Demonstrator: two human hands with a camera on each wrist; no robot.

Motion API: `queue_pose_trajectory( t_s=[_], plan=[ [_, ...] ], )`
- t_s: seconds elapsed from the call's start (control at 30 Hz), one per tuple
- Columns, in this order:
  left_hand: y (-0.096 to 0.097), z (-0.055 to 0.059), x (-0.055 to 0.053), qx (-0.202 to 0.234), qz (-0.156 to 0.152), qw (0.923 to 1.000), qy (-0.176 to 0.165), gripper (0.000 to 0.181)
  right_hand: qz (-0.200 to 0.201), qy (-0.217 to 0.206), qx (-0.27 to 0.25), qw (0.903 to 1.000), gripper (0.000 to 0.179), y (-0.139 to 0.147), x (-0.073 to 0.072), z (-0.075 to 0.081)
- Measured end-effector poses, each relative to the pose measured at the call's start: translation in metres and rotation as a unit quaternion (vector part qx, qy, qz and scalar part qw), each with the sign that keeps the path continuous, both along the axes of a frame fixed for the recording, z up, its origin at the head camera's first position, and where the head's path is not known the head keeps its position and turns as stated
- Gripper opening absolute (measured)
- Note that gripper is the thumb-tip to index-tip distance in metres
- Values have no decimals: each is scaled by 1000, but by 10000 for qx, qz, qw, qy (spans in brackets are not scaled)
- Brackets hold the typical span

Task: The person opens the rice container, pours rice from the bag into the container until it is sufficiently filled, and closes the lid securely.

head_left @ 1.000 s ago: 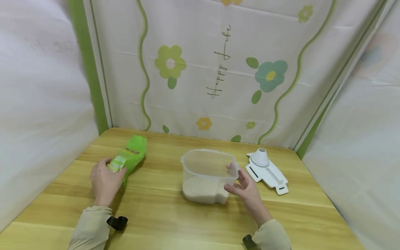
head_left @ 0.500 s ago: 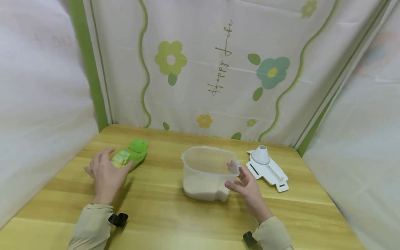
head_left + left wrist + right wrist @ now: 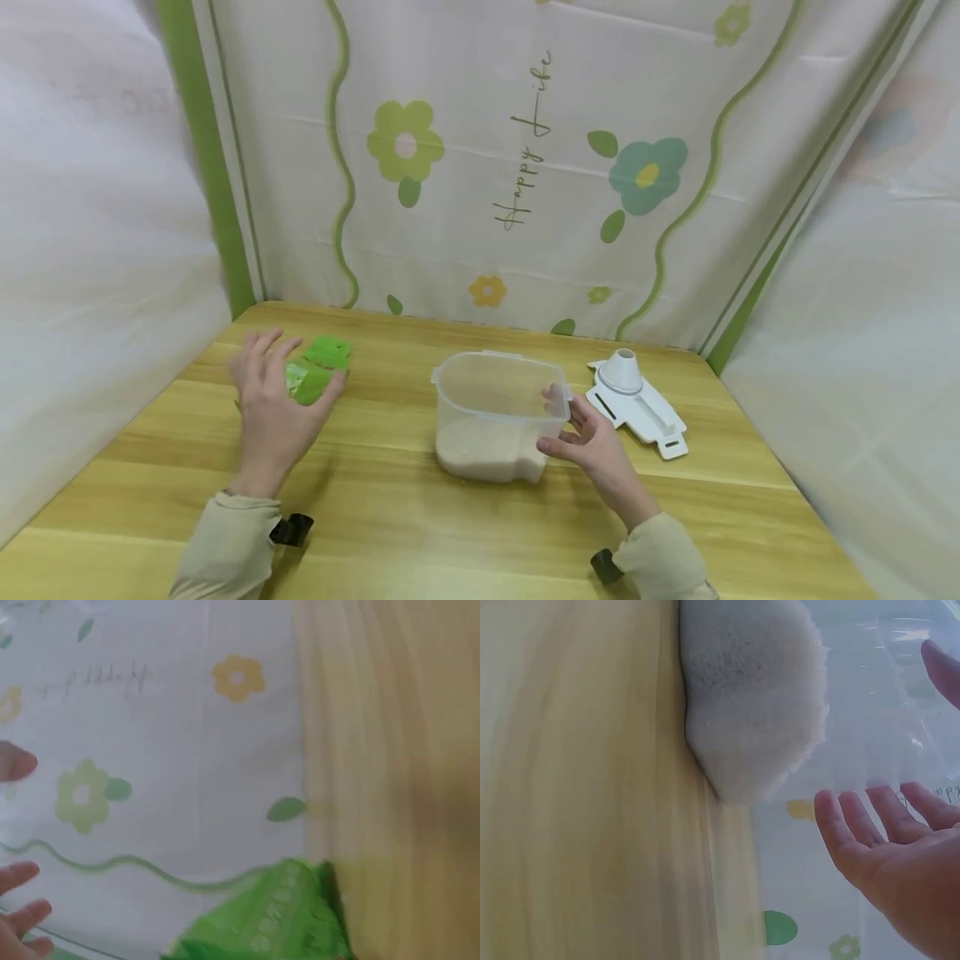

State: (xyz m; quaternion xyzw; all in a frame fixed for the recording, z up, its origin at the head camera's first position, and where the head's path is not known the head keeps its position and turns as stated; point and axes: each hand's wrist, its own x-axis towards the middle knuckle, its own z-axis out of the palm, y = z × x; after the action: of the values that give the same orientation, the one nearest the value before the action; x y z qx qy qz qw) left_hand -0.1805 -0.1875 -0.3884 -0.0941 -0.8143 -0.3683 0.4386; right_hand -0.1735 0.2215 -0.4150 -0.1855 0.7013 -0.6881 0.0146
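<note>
My left hand [image 3: 276,417] is spread, fingers apart, over and beside a green plastic bag [image 3: 309,382] lying on the table, and partly covers it in the head view. The left wrist view shows fingertips [image 3: 26,915] apart from the bag [image 3: 262,922]. At the middle stands a clear plastic container [image 3: 465,400], lidless, its lower part filled with white grains [image 3: 480,450] that look like rice. My right hand [image 3: 596,454] holds its right end, thumb on the near side and fingers behind. In the right wrist view those fingers [image 3: 885,814] lie along the container wall.
A white lid-like plastic part with a cone-shaped spout [image 3: 637,404] lies right of the container, behind my right hand. The wooden table [image 3: 405,533] is closed in by a printed curtain [image 3: 465,183] at the back and pale cloth at both sides.
My left hand has let go of the green bag, which now lies flatter. Its fingers have spread and it has moved slightly right. The right hand and container have stayed in place.
</note>
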Motion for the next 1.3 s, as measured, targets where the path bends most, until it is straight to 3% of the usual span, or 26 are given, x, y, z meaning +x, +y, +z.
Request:
queue_pose_trajectory(
  t_s=[0.1, 0.17, 0.23, 0.37, 0.47, 0.57, 0.67, 0.73, 0.9, 1.0, 1.13, 1.3],
  plan=[
    [13, 6, 2, -57, -693, 9973, 223, 70, 89, -78, 129, 9998, 74, 1, -1, 3],
    [23, 9, 4, -20, -1210, 9926, -51, 76, 120, -103, 221, 9996, 73, 2, -1, 4],
    [35, 11, 8, 63, -1645, 9842, -655, 85, 132, -75, 311, 9994, 72, 3, -2, 5],
    [58, 10, 14, 89, -2352, 9504, -2034, 101, 105, -16, 450, 9989, 72, 4, -2, 6],
    [72, 5, 14, 185, -2872, 9228, -2561, 110, 45, -106, 546, 9984, 71, 6, -1, 5],
    [81, -3, 12, 375, -3221, 9059, -2723, 113, 7, -176, 613, 9980, 71, 6, 1, 4],
    [86, -9, 10, 592, -3338, 8980, -2806, 110, -17, -91, 704, 9975, 71, 7, 1, 3],
    [87, -12, 9, 768, -3447, 8908, -2858, 104, 37, 56, 811, 9967, 73, 9, 1, 3],
    [87, -20, 10, 1284, -3911, 8643, -2891, 86, 416, 272, 860, 9951, 85, 25, -1, 11],
    [89, -23, 8, 1348, -4028, 8598, -2834, 77, 466, 312, 813, 9951, 86, 44, -4, 18],
    [93, -26, 4, 1372, -4052, 8612, -2744, 68, -244, 189, 1356, 9903, 78, 75, -9, 30],
    [98, -29, 1, 1524, -4002, 8646, -2628, 63, -1546, -398, 2424, 9570, 71, 119, -16, 43]
  ],
)
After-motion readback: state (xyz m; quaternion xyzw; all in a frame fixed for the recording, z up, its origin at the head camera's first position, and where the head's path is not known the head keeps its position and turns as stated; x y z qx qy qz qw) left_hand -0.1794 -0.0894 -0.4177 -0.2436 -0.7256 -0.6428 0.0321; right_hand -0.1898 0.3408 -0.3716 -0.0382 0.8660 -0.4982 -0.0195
